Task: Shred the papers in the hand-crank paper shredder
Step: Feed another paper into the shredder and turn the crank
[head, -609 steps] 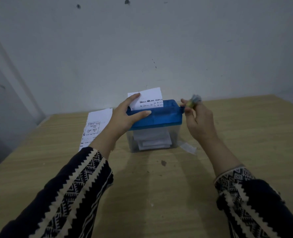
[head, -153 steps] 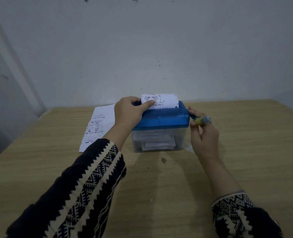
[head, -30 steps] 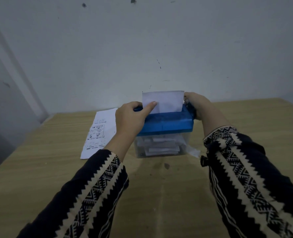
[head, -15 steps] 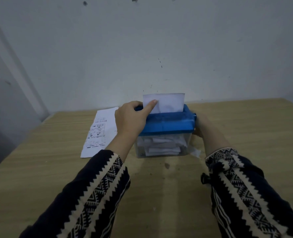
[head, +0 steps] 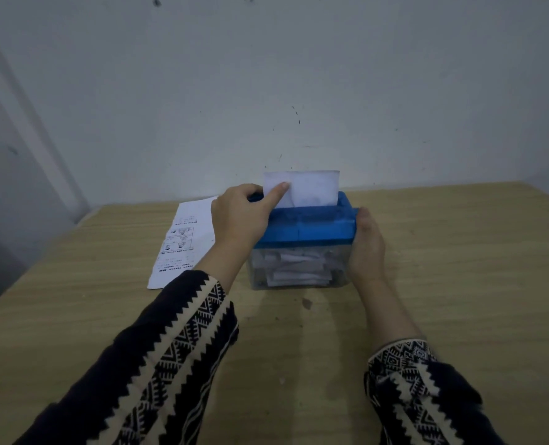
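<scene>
The hand-crank shredder (head: 311, 228) has a blue top on a clear bin (head: 298, 271) holding several white strips. It stands mid-table. A white paper (head: 311, 187) stands upright in its slot. My left hand (head: 239, 216) holds the left end of the blue top, and its index finger presses the front of the paper. My right hand (head: 366, 247) is tight against the shredder's right side where the crank sits. Its fingers curl out of sight and the crank handle is hidden under it.
A printed sheet (head: 184, 240) lies flat on the wooden table (head: 459, 258), left of the shredder and partly under my left forearm. A grey wall stands close behind. A small dark spot (head: 306, 303) marks the table in front of the bin.
My right hand has dropped from the paper's top right corner to the shredder's right side. My left hand and the paper have stayed in place.
</scene>
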A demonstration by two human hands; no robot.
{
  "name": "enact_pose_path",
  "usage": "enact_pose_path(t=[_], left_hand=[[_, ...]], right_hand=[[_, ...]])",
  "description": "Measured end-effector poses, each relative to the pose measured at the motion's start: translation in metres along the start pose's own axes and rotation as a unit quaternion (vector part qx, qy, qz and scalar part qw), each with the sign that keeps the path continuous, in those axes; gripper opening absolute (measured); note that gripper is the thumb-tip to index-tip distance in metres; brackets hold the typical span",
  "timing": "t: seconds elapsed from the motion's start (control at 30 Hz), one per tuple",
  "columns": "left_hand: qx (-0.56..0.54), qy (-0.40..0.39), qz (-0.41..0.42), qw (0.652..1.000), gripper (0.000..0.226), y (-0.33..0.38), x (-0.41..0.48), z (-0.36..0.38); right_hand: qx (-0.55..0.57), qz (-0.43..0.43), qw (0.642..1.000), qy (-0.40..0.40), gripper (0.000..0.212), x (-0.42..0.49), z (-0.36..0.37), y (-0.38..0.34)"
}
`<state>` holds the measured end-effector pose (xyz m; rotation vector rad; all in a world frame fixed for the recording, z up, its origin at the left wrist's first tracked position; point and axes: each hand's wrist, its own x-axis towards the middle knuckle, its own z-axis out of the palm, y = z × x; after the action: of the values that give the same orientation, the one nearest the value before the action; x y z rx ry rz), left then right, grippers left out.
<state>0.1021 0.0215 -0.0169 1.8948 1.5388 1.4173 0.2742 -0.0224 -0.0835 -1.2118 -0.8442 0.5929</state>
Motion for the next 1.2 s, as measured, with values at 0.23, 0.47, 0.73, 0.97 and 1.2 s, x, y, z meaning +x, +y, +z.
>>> enact_pose_path(t=[0.23,0.47,0.73,0.97,1.2], left_hand=[[0.021,0.010,0.001,1.000,0.051,0.000,0.000,0.001],[0.050,0.021,0.012,0.998,0.061,0.004,-0.001,0.000],[0.011,0.003,-0.001,1.000,0.063,0.001,0.003,0.000],[-0.027,-0.040,-0.012,0.999,0.064,-0.009,0.019,-0.002],[-0.070,-0.072,-0.031,0.994,0.067,-0.010,0.027,-0.006]], right_hand=[[-0.300,0.017,0.954,0.022,0.072,-0.008,-0.020,-0.019],[-0.443,0.080,0.887,-0.099,0.060,0.015,-0.033,-0.047],[-0.292,0.013,0.953,-0.083,0.020,-0.004,-0.049,-0.056],[-0.254,-0.191,0.943,-0.092,0.050,-0.038,-0.061,-0.012],[-0.319,-0.387,0.864,-0.035,0.052,-0.026,-0.057,0.011]])
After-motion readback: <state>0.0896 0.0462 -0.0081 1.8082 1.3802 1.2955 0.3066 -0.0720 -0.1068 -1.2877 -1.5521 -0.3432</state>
